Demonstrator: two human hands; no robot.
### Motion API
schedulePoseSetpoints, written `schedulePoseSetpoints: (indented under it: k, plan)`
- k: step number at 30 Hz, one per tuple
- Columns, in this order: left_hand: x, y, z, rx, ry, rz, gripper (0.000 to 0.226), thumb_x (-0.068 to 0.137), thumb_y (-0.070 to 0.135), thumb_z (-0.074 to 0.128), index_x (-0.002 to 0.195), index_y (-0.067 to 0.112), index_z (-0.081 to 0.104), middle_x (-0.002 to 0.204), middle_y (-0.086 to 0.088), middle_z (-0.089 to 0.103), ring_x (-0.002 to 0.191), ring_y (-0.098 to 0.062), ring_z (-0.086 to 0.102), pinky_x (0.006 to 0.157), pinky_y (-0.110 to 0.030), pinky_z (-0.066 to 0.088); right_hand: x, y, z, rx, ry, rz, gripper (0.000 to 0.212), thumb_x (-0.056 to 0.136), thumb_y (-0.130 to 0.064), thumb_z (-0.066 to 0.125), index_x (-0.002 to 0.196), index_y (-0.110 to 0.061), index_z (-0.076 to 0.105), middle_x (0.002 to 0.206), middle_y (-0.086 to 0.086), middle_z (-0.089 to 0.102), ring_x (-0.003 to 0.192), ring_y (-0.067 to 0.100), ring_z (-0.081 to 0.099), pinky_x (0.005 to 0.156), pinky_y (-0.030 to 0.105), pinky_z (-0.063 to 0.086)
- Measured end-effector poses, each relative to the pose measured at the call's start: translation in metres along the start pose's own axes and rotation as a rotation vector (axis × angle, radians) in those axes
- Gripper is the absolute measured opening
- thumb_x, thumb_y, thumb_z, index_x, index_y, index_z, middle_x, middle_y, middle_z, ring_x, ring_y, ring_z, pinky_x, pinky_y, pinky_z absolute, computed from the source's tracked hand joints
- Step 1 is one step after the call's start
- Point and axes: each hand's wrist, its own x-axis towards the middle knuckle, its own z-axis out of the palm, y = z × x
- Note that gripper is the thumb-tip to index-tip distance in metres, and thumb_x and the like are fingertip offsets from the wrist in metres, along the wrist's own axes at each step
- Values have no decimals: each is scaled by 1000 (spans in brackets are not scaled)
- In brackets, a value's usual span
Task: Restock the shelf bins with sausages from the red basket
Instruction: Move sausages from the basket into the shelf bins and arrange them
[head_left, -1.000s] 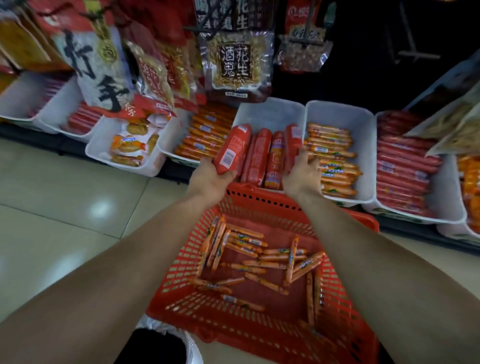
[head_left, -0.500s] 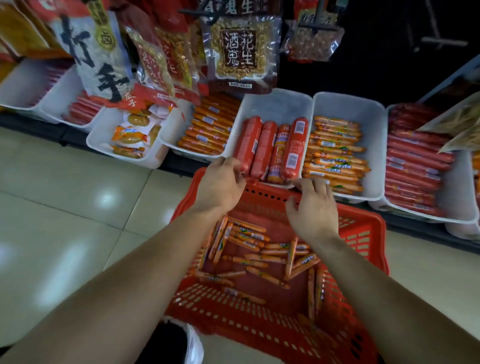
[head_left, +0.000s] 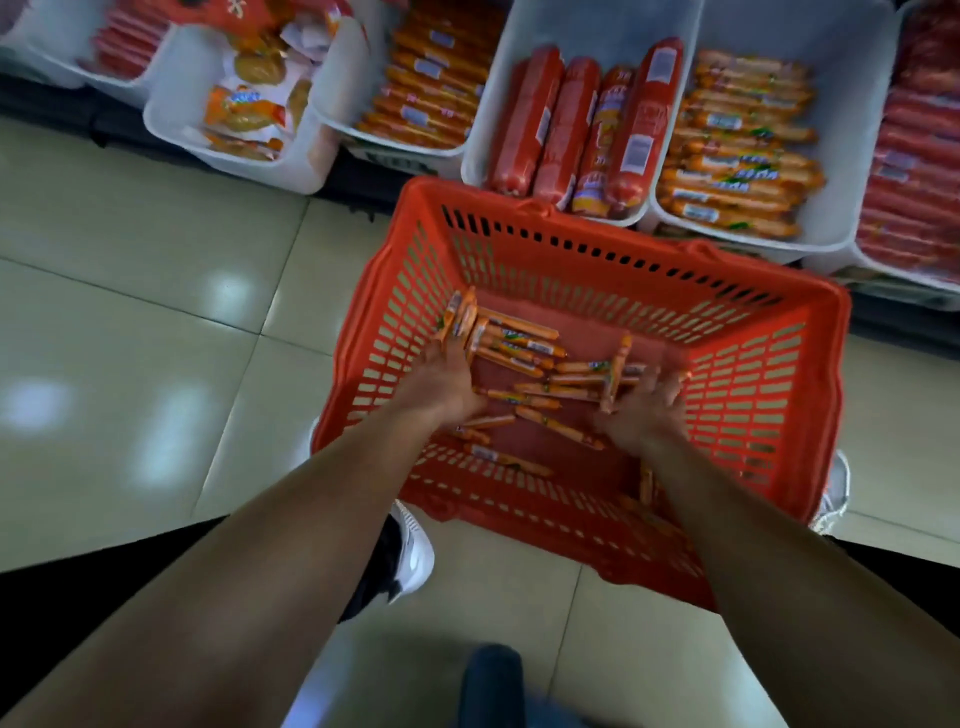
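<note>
The red basket (head_left: 623, 244) stands on the floor below the shelf, with several thin orange sausages (head_left: 519, 343) loose on its bottom. Both my hands are down inside it. My left hand (head_left: 447, 384) lies on the sausages at the basket's left side, fingertips by a bundle leaning on the wall. My right hand (head_left: 644, 410) rests over the sausages at the right, next to one tilted upward. Motion blur hides whether either hand grips any. Above, a white bin (head_left: 597, 21) holds thick red sausages (head_left: 561, 119); the bin to its right (head_left: 810, 31) holds matching thin orange sausages (head_left: 737, 145).
More white bins line the shelf: orange sausages (head_left: 426, 88) and snack packs (head_left: 244, 109) to the left, red sausages (head_left: 914, 171) at the far right. My shoes (head_left: 410, 556) stand on the tiled floor (head_left: 156, 312) beside the basket.
Both hands let go of the thick red sausages in the bin and dropped into the basket onto the thin orange ones. The view tilted downward.
</note>
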Motion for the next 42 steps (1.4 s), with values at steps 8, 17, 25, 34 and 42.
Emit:
schedulePoseSetpoints:
  k: [8,17,25,34,42]
  plan:
    - [62,19,24,-110,319,-150,95,79,37,79,150,6,24,150,-20,32,140,-38,31,112,-46,33,35,-17,32,-47,222,-277,123,64,-63,77,155,-13,12,159,9,21,145,39,20,113,58,27]
    - [71,0,39,28,339,194,79,72,25,81,138,24,38,132,-7,50,117,-33,53,93,-45,46,54,-13,23,-447,228,-631,127,76,-70,65,156,-16,-18,163,4,-25,152,24,-17,123,48,-1]
    - [85,0,28,211,281,331,117,62,47,87,152,23,16,160,-6,14,149,-32,10,119,-51,23,70,-44,5,-648,202,-713,123,71,-61,74,156,-11,1,150,7,26,137,28,29,116,46,24]
    - [100,12,27,433,187,427,109,61,52,86,147,20,26,141,-7,36,132,-31,36,109,-45,35,64,-21,13,-726,158,-732,56,85,-51,63,124,-14,48,124,9,51,117,28,50,96,43,43]
    - [78,22,40,230,131,245,79,71,40,83,130,12,39,120,-13,60,112,-33,59,88,-39,46,48,-7,2,-732,-39,-615,45,84,-29,66,124,-14,52,127,8,59,117,30,59,94,39,50]
